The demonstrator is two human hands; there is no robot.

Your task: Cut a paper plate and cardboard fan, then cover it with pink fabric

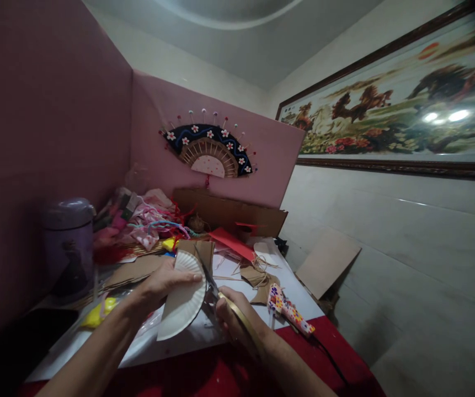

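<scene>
Holding up a white half-round paper plate with a wavy rim in front, above the table; pinching the plate in the left hand, with the thumb flat on its front and the other fingers mostly hidden behind; also showing behind the plate, a piece of flat brown cardboard; grasping metal scissors with yellow-gold handles in the right hand, with fingers curled round the handles; pointing the blades up along the plate's right edge; cannot tell if touching it or just beside it.

Lying near the right hand, a pink glue gun with bright flowers on it, with its tip on a big white sheet and its grip end over a red cloth; lying farther back on the sheet, torn brown cardboard bits and folded red paper; standing off to the left, a purple cup with a lid; hanging on the pink board at the back, a dark blue fan with white flowers.
</scene>
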